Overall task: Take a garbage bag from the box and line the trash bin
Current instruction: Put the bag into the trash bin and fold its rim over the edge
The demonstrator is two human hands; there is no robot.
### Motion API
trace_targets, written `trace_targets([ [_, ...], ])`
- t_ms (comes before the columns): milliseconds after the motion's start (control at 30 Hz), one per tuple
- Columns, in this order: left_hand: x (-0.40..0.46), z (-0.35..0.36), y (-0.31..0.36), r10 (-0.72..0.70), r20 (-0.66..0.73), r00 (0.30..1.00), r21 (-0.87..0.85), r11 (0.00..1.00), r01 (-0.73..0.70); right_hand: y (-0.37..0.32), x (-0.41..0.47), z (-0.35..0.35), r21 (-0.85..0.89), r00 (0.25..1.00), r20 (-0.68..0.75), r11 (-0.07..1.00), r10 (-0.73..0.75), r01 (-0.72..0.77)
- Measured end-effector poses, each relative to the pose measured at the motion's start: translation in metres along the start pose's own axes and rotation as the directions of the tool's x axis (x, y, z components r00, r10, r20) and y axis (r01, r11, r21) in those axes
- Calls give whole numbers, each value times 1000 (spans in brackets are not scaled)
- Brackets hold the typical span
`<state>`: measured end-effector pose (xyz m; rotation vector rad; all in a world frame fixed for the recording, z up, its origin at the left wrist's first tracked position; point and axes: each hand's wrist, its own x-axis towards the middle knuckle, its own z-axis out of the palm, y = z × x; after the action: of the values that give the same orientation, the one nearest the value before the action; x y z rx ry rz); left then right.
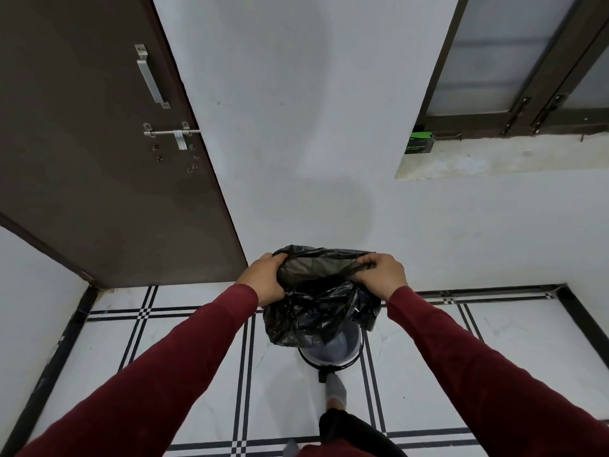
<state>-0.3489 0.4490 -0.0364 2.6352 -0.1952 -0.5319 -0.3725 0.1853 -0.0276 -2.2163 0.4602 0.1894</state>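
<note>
Left hand (266, 279) and right hand (380, 273) each clutch the mouth hem of the black garbage bag (316, 308), spread apart above the trash bin (333, 352). Film looks light, limp, slippery; best held at the rim, probably tears if overstretched.

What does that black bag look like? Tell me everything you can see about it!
The garbage bag is black, thin, shiny, crinkly plastic. Its mouth is pulled open, and light shows through the stretched far side. The left hand grips the rim on one side and the right hand grips the other. The wrinkled body hangs down over the top of the trash bin on the tiled floor. Its rim is not yet folded over the bin's edge.
</note>
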Motion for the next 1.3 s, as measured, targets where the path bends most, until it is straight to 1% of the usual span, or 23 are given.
trace_targets([
  [67,2,0,0,4,45,999,1,1000,-4,1,5,1,-10,1000,2,1000,-1,1],
  [133,4,1,0,14,84,996,-44,999,-11,2,11,2,-2,1000,10,1000,4,-4],
  [200,7,3,-2,25,72,997,-113,993,-17,6,18,3,-5,1000,7,1000,16,-16],
  [367,11,5,-15,-138,-15,990,-284,950,128,32,35,0,-146,996,-29,985,90,-93],
  [433,14,8,-21,-154,-18,988,-223,964,146,44,40,2,-224,997,-27,972,66,-70],
  [500,17,13,-21,-138,18,990,-125,982,139,51,43,9,-274,1000,5,961,31,-28],
  [633,28,20,-10,-215,122,969,-17,976,218,47,47,21,-286,997,75,958,15,7],
  [667,29,22,-7,-235,98,967,18,972,234,43,47,24,-271,999,46,962,-15,27],
  [700,32,24,-4,-239,17,971,47,970,238,38,46,26,-245,997,-24,967,-80,71],
  [733,32,27,-1,-213,-113,970,74,972,222,34,44,29,-227,975,-126,962,-184,153],
  [800,27,36,4,-41,-387,921,161,981,111,31,38,33,-233,843,-312,896,-438,379],
  [833,25,41,2,52,-454,889,221,974,56,33,37,38,-259,783,-328,848,-528,463],
  [867,24,49,-2,110,-459,881,290,957,31,40,36,43,-314,766,-269,805,-583,503],
  [900,25,58,-9,106,-373,922,349,937,33,48,35,48,-385,804,-124,775,-582,502],
  [933,25,65,-17,27,-228,973,384,921,64,56,34,51,-460,871,86,756,-485,466],
  [967,26,72,-24,-118,-45,992,384,915,127,61,31,54,-534,918,284,749,-278,392],
  [1000,25,79,-30,-251,143,957,360,914,186,67,27,57,-604,919,391,739,-51,299],
  [1033,24,82,-32,-321,273,907,312,921,232,70,26,60,-627,901,422,749,95,215],
  [1067,25,84,-33,-338,309,889,245,931,269,71,27,61,-603,898,410,786,159,137],
  [1100,29,87,-34,-332,290,898,184,940,288,72,31,62,-537,916,367,841,161,67],
  [1167,36,88,-31,-314,185,931,68,949,307,70,39,64,-354,977,199,935,75,1],
  [1233,42,88,-25,-307,44,951,-8,951,308,67,45,65,-236,997,-9,969,-79,75],
  [1300,45,91,-24,-282,-92,955,-2,959,283,70,45,69,-206,964,-170,964,-204,168],
])
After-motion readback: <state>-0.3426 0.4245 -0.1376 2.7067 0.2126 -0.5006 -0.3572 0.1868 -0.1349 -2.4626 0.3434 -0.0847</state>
